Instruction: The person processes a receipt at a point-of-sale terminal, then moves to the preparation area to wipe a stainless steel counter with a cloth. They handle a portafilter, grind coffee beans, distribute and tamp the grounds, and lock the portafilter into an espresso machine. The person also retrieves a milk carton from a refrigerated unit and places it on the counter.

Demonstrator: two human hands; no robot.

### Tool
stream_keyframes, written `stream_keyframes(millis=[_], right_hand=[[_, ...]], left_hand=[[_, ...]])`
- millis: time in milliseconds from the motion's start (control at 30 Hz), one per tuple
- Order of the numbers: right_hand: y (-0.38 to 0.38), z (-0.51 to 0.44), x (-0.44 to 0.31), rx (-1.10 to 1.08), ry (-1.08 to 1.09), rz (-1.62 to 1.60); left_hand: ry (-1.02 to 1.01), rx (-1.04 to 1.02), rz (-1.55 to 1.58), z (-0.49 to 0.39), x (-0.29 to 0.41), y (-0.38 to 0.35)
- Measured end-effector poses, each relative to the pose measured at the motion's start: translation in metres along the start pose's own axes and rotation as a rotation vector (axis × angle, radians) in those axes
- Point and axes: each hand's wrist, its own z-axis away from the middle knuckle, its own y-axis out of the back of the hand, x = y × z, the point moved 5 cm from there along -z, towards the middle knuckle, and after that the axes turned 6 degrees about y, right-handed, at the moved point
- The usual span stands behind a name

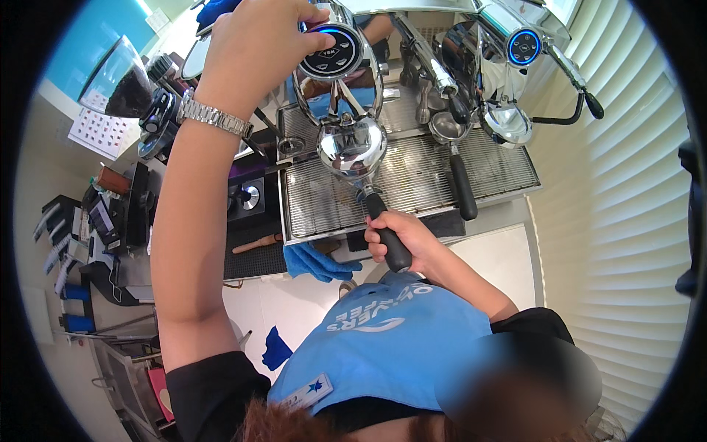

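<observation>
My left hand (276, 38), with a metal-band watch on its wrist, is at the round touch panel (333, 52) of the espresso machine's left group. Its thumb reaches over the blue-lit panel and its fingertips are at the top of the housing. My right hand (406, 235) is closed around the black handle (392, 240) of a portafilter, whose head is at the chrome group head (353, 146). A second portafilter (461, 171) lies on the slatted drip tray (409, 171), to the right. Another blue-lit panel (523, 47) marks the right group.
A steam wand (574, 113) juts out at the right, beside window blinds (624, 182). At the left are a grinder with a bean hopper (124, 88), a black mat (248, 259) and a wooden-handled tool (255, 243). A blue cloth (317, 262) hangs from the counter edge.
</observation>
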Motion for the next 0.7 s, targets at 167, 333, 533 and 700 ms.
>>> stream_keyframes(millis=[167, 333, 533, 700], right_hand=[[0.001, -0.002, -0.003, -0.060, 0.069, 0.290], [0.018, 0.000, -0.012, 0.091, 0.201, 0.784], [0.040, 0.017, -0.036, 0.376, 0.335, 1.365], [0.045, 0.040, -0.056, 0.526, 0.379, 1.563]], left_hand=[[0.122, -0.103, 0.025, 0.007, 0.005, 0.004], [-0.040, 0.047, 0.006, 0.011, 0.015, 0.011], [-0.060, 0.040, 0.013, 0.012, 0.019, 0.015], [0.100, -0.142, -0.113, 0.005, 0.023, 0.013]])
